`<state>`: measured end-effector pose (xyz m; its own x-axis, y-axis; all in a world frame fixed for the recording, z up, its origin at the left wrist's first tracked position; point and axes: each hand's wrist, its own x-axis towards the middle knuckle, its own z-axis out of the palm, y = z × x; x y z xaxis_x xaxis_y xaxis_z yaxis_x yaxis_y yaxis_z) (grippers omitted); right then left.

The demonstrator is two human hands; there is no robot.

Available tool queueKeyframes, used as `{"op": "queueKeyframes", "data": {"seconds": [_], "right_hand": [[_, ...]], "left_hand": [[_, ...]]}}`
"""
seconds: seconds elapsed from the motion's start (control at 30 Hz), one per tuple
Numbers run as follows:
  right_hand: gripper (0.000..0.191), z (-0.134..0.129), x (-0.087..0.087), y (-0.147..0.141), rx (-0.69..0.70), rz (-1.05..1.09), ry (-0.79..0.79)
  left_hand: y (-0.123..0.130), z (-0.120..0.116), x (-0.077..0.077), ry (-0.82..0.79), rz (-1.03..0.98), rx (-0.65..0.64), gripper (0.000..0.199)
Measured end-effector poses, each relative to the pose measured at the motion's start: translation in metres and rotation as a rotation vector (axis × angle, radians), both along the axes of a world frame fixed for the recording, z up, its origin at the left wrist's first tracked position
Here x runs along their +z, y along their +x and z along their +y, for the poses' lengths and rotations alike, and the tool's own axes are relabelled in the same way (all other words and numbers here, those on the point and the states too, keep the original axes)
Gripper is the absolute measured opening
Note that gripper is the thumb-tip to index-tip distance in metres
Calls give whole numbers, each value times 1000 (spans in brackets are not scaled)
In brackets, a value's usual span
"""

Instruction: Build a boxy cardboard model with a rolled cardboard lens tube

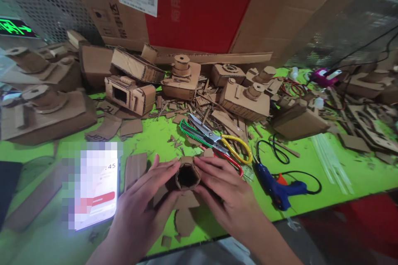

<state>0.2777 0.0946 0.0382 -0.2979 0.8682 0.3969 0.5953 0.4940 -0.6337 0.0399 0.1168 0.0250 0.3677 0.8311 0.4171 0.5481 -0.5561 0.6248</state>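
Observation:
Between my two hands stands a short cardboard tube (187,160), its dark hollow end facing me. My left hand (146,192) presses its left side with fingers and thumb, and my right hand (225,188) grips the right side the same way. Below the tube lie flat cardboard pieces (185,221) on the green table (214,227). Just beyond my right hand are scissors (222,138) with one yellow and one red handle loop, beside a green utility knife (194,131). A blue glue gun (276,186) with an orange trigger rests to the right.
A lit phone (96,190) lies on the left. Several cardboard camera models (245,99) and many scraps (174,109) fill the back of the table. Clear glue sticks (331,161) lie at the right. A large carton (202,8) stands behind, and thin cables (367,47) hang at the right.

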Motion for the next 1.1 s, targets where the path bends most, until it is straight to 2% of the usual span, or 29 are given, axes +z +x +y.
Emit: {"op": "queueKeyframes", "data": {"seconds": [0.23, 0.53, 0.63, 0.73, 0.87, 0.93, 1.03, 1.1], "right_hand": [[37, -6, -5, -6, -40, 31, 39], [37, -6, -13, -8, -73, 69, 93], [41, -8, -10, -7, -73, 90, 89], [47, -15, 1, 1, -99, 114, 99], [46, -32, 21, 35, -247, 43, 144], [40, -42, 25, 65, -358, -34, 156], [28, -58, 15, 120, -388, -230, 71], [29, -70, 2, 156, -355, -349, -7]], "left_hand": [[0, 0, -3, -21, -1, -13, 40], [1, -1, -6, -120, -26, 11, 39], [2, -2, -4, -133, -30, 21, 40], [2, -2, -1, -135, 0, 47, 48], [4, -2, 6, -41, 44, -22, 59], [5, -2, 9, 12, 59, -62, 52], [9, -3, 10, 51, 65, -54, 33], [11, -3, 9, 90, 48, -39, 27]]}}
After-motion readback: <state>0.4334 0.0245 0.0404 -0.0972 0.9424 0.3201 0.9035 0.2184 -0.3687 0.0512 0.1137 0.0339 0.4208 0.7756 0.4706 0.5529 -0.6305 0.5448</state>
